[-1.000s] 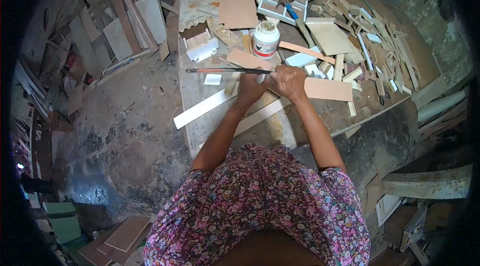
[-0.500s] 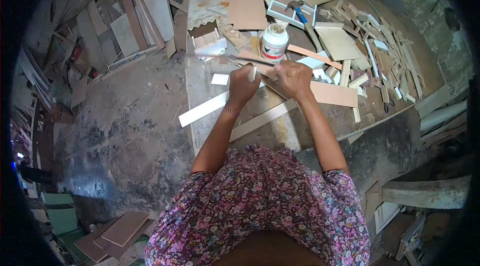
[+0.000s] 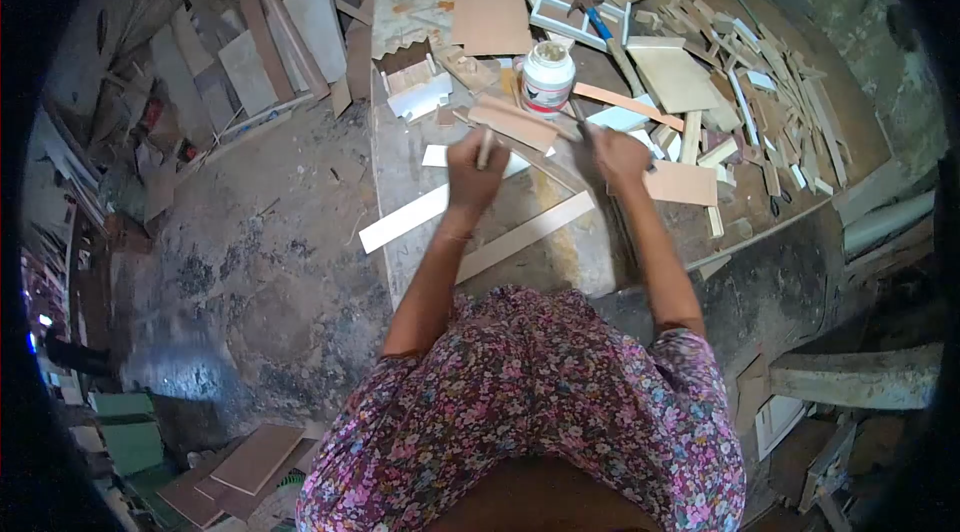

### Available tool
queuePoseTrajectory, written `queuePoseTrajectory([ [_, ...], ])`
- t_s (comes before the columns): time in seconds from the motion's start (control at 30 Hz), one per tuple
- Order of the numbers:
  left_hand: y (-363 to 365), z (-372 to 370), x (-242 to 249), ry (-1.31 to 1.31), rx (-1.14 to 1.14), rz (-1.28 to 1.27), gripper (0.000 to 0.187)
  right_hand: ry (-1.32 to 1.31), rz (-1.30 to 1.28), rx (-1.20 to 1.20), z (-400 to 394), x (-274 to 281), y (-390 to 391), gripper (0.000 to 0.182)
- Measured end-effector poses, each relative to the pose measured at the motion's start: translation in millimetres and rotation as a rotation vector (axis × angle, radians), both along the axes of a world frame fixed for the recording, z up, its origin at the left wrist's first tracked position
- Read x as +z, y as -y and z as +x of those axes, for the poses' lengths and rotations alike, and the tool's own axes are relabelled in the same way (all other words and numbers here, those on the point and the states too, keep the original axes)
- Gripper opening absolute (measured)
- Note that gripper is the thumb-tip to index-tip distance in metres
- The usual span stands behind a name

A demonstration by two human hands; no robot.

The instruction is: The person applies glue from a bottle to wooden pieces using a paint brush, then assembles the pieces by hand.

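My left hand [image 3: 472, 182] is closed around a small pale wood piece [image 3: 486, 148], whose end sticks up past the fingers. My right hand [image 3: 622, 160] grips a long, thin dark tool [image 3: 586, 130]; motion blurs it, so its exact kind cannot be told. Between and beyond the hands lies a brown wood strip [image 3: 512, 122]. Just behind that stands an uncapped white jar [image 3: 548, 78] with a red-banded label. White strips [image 3: 405, 219] lie on the bench by my left forearm, and a pale strip [image 3: 530, 235] slants between my forearms.
A claw hammer [image 3: 606, 30] with a blue-marked handle lies by a white frame [image 3: 552, 16]. Wood offcuts [image 3: 775, 92] pile up along the right of the worktable [image 3: 430, 7]. Boards [image 3: 315, 32] lean at the left; more panels [image 3: 255, 459] lie on the floor.
My right hand has moved right and slightly down with the dark tool, away from my left hand. My left hand has shifted slightly left and down, still holding the wood piece.
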State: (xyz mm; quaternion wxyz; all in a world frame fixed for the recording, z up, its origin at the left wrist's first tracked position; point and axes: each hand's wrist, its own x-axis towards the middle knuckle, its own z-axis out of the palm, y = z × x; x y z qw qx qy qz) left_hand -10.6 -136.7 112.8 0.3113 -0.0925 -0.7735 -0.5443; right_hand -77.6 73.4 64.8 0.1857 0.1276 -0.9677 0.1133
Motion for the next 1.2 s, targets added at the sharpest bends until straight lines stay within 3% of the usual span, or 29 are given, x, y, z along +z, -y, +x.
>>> queuePoseTrajectory([
  [0.03, 13, -4, 5, 0.013, -0.012, 0.036, 0.012, 0.091, -0.055, -0.059, -16, -3, -10, 0.042],
  [0.17, 0, -18, 1, -0.066, 0.004, -0.180, 0.016, -0.110, -0.297, 0.070, 2, 29, 18, 0.040],
  [0.4, -15, -26, -5, -0.024, 0.002, -0.314, 0.010, -0.239, -0.182, 0.360, 27, 54, 51, 0.038],
  [0.47, -19, -24, -7, -0.064, 0.033, -0.302, 0.011, -0.275, -0.193, 0.385, 26, 49, 49, 0.038],
  [0.6, -20, -23, -22, 0.110, -0.052, -0.353, 0.019, -0.295, -0.206, 0.407, 14, 26, 42, 0.037],
  [0.7, -25, -23, -38, 0.093, -0.123, -0.170, 0.024, -0.261, -0.183, 0.389, 13, 16, 37, 0.037],
  [0.83, -24, -15, -52, 0.400, -0.117, -0.089, 0.027, -0.182, -0.094, 0.361, 16, 8, 36, 0.042],
  [0.87, -27, -8, -54, 0.231, 0.015, -0.074, 0.017, -0.025, -0.092, 0.212, 8, -2, 29, 0.044],
  [0.93, 4, -14, -69, 0.152, -0.141, 0.311, 0.009, 0.297, -0.096, -0.091, -11, -30, -2, 0.051],
  [0.97, 14, 8, 0, 0.086, -0.005, -0.042, 0.016, 0.335, -0.054, -0.134, -7, -27, -21, 0.055],
  [1.0, 24, 8, 9, 0.104, -0.148, 0.329, 0.014, 0.151, -0.126, -0.087, -16, -21, -22, 0.054],
  [1.03, 23, 5, 5, 0.132, -0.137, 0.315, 0.013, 0.019, -0.203, -0.062, 0, -22, -22, 0.053],
  [1.13, -5, 2, 13, 0.265, -0.144, 0.146, 0.018, 0.116, -0.115, -0.017, 11, 7, 6, 0.049],
  [1.2, -21, 5, 18, 0.278, -0.368, 0.277, 0.025, 0.176, -0.086, 0.019, 24, 9, 24, 0.044],
])
